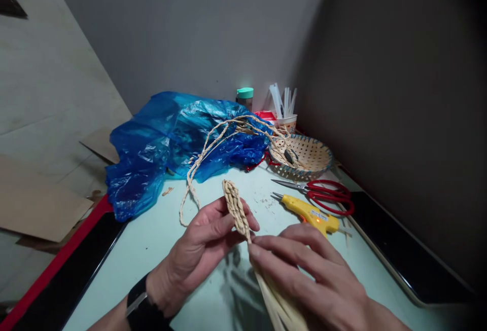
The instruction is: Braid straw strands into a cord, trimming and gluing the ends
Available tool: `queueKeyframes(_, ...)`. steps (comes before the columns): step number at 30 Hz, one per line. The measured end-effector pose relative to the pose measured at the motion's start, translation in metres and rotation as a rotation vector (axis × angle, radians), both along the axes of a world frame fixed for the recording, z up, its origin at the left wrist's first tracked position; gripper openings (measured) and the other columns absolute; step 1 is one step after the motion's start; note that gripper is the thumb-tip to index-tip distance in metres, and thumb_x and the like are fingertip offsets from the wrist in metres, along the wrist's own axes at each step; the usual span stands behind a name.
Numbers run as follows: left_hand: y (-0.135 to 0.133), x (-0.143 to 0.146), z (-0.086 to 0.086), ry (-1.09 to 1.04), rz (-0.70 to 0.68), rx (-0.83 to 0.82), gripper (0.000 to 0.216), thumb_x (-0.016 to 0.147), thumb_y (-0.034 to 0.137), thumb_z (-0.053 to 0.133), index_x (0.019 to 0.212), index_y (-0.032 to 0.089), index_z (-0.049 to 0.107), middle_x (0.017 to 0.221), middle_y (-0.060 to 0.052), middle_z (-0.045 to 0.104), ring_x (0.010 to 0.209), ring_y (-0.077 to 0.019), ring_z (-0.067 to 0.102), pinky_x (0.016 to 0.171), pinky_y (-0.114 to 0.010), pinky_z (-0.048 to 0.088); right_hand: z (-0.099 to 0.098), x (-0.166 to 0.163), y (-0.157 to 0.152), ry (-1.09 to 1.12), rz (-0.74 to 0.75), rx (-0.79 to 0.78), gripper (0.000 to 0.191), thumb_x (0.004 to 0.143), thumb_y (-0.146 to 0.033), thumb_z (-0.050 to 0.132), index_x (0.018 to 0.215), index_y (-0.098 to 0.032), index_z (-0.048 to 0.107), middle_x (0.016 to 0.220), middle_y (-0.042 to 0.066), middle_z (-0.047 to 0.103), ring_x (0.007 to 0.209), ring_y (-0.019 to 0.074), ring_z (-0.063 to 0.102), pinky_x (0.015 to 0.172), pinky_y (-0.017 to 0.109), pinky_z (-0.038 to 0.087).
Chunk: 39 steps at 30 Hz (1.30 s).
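Note:
Between the thumb and fingers of my left hand (211, 240) is a small flat woven piece (236, 207), made of pale braided straw cord laid in rows. My right hand (308, 270) pinches the cord just below that piece, and loose pale straw strips (276, 298) trail from it down toward me. Both hands are close together above the pale green tabletop (213, 290). To the right of the woven piece lie a yellow glue gun (314, 213), just beyond my right hand, and red-handled scissors (327, 195). My right palm is hidden from view.
A crumpled blue plastic bag (167, 143) fills the back left, with a long braided cord (198, 166) looping over it. At the back right stand a woven basket (304, 171), a cup (287, 124) of glue sticks and a green-lidded jar (244, 97). A grey wall (201, 32) rises behind.

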<state>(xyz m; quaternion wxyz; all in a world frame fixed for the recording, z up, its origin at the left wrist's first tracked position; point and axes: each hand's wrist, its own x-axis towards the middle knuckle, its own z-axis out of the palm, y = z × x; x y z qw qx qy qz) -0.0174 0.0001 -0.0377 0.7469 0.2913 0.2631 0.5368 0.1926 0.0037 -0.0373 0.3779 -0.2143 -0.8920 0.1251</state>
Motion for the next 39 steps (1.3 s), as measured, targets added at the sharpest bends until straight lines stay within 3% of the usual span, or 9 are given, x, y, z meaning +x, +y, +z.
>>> queueKeyframes(3, -0.001, 0.0, -0.001, -0.025, -0.061, 0.026, 0.014, 0.089, 0.019, 0.062, 0.097, 0.011, 0.071, 0.082, -0.008, 0.067, 0.078, -0.0175, 0.062, 0.078, -0.029, 0.048, 0.001, 0.001, 0.002, 0.209, -0.142, -0.124, 0.045, 0.094, -0.014, 0.051, 0.136, -0.031, 0.055, 0.112, 0.004, 0.071, 0.093, 0.0207, 0.067, 0.084, 0.034, 0.054)
queueKeyframes(6, -0.005, 0.006, -0.001, 0.018, -0.168, 0.019, 0.016, 0.089, 0.019, 0.062, 0.097, 0.009, 0.071, 0.078, -0.008, 0.067, 0.074, -0.0177, 0.064, 0.077, -0.03, 0.049, 0.003, -0.003, 0.009, 0.346, -0.237, -0.503, 0.032, 0.098, -0.026, 0.052, 0.128, -0.033, 0.06, 0.115, 0.003, 0.07, 0.104, 0.0193, 0.066, 0.089, 0.031, 0.054)
queueKeyframes(9, -0.011, 0.017, -0.001, 0.076, -0.27, -0.027, 0.016, 0.09, 0.02, 0.061, 0.095, 0.008, 0.072, 0.076, -0.008, 0.067, 0.072, -0.017, 0.065, 0.079, -0.031, 0.049, 0.003, -0.01, 0.016, 0.46, -0.024, -0.914, 0.032, 0.099, -0.04, 0.051, 0.128, -0.032, 0.061, 0.125, 0.004, 0.067, 0.114, 0.0202, 0.063, 0.095, 0.032, 0.052)
queueKeyframes(12, -0.016, 0.025, -0.003, 0.047, -0.304, -0.054, 0.014, 0.089, 0.016, 0.063, 0.097, 0.01, 0.073, 0.076, -0.006, 0.068, 0.072, -0.0173, 0.066, 0.077, -0.032, 0.051, 0.001, -0.017, 0.018, 0.572, 0.313, -1.253, 0.036, 0.1, -0.042, 0.046, 0.13, -0.026, 0.06, 0.12, 0.01, 0.068, 0.079, 0.0168, 0.071, 0.063, 0.026, 0.06)
queueKeyframes(15, -0.018, 0.029, -0.006, -0.017, -0.293, -0.067, 0.016, 0.087, 0.013, 0.065, 0.101, 0.012, 0.072, 0.078, -0.004, 0.067, 0.071, -0.017, 0.066, 0.075, -0.034, 0.054, -0.002, -0.021, 0.018, 0.683, 0.493, -1.454, 0.033, 0.098, -0.04, 0.051, 0.121, -0.02, 0.063, 0.103, 0.009, 0.069, 0.051, 0.0112, 0.063, 0.039, 0.021, 0.052)
queueKeyframes(19, -0.02, 0.031, -0.009, -0.019, -0.269, -0.086, 0.011, 0.088, 0.01, 0.062, 0.087, 0.009, 0.073, 0.074, -0.004, 0.066, 0.069, -0.0156, 0.065, 0.074, -0.033, 0.056, -0.003, -0.024, 0.017, 0.784, 0.526, -1.526, 0.023, 0.097, -0.034, 0.053, 0.105, -0.016, 0.066, 0.09, 0.005, 0.068, 0.05, 0.0123, 0.064, 0.036, 0.019, 0.052)
queueKeyframes(23, -0.022, 0.033, -0.009, -0.035, -0.236, -0.097, 0.013, 0.088, 0.007, 0.061, 0.089, 0.011, 0.073, 0.078, -0.004, 0.067, 0.066, -0.0151, 0.066, 0.071, -0.032, 0.056, 0.001, -0.025, 0.016, 0.786, 0.528, -1.519, 0.024, 0.099, -0.031, 0.049, 0.107, -0.016, 0.065, 0.09, 0.005, 0.067, 0.051, 0.0114, 0.063, 0.037, 0.02, 0.053)
queueKeyframes(32, -0.019, 0.029, -0.004, 0.059, -0.159, -0.091, 0.025, 0.092, 0.027, 0.06, 0.1, 0.007, 0.073, 0.087, -0.011, 0.071, 0.079, -0.0167, 0.064, 0.077, -0.028, 0.049, 0.014, -0.024, 0.022, 0.697, 0.282, -1.342, 0.023, 0.098, -0.036, 0.054, 0.111, -0.021, 0.066, 0.099, 0.005, 0.068, 0.055, 0.0083, 0.055, 0.046, 0.02, 0.049)
queueKeyframes(39, -0.017, 0.033, -0.009, 0.188, -0.103, -0.125, 0.018, 0.086, 0.028, 0.07, 0.087, 0.01, 0.074, 0.066, -0.004, 0.067, 0.061, -0.0107, 0.06, 0.064, -0.022, 0.044, 0.003, -0.032, 0.035, 0.661, 0.245, -1.298, 0.022, 0.098, -0.036, 0.055, 0.103, -0.018, 0.067, 0.088, 0.004, 0.067, 0.06, 0.0072, 0.053, 0.053, 0.017, 0.042)
